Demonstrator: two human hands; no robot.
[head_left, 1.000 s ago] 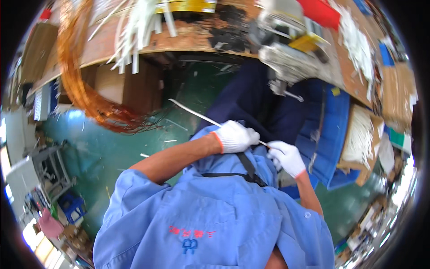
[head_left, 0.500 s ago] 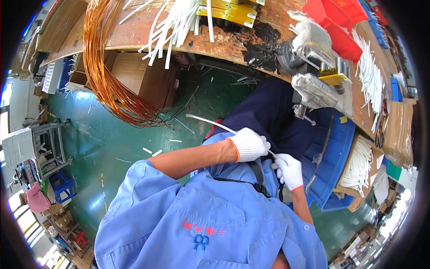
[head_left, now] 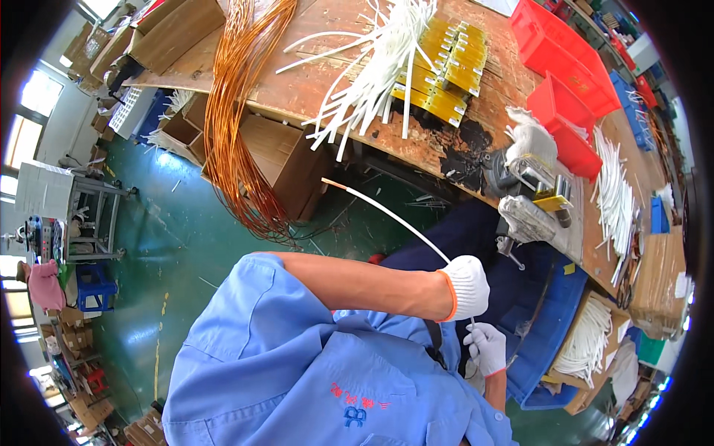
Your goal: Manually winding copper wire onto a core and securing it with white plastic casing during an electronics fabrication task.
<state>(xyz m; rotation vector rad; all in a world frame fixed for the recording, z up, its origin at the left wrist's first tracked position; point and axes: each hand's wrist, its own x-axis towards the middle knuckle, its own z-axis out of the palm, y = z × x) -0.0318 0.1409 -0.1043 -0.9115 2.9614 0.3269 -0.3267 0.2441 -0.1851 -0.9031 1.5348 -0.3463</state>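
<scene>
A bare copper tip (head_left: 334,183) now pokes out past the far-left end of the white tube (head_left: 398,217), which suggests a wire runs right through it; the left hand (head_left: 468,288) is curled round the tube, the right hand (head_left: 487,348) pinches a thin strand just nearer. Copper wires (head_left: 232,149) hang to the left, and a cloth-wrapped vise (head_left: 526,218) juts toward the hands from far right, crowding that side
</scene>
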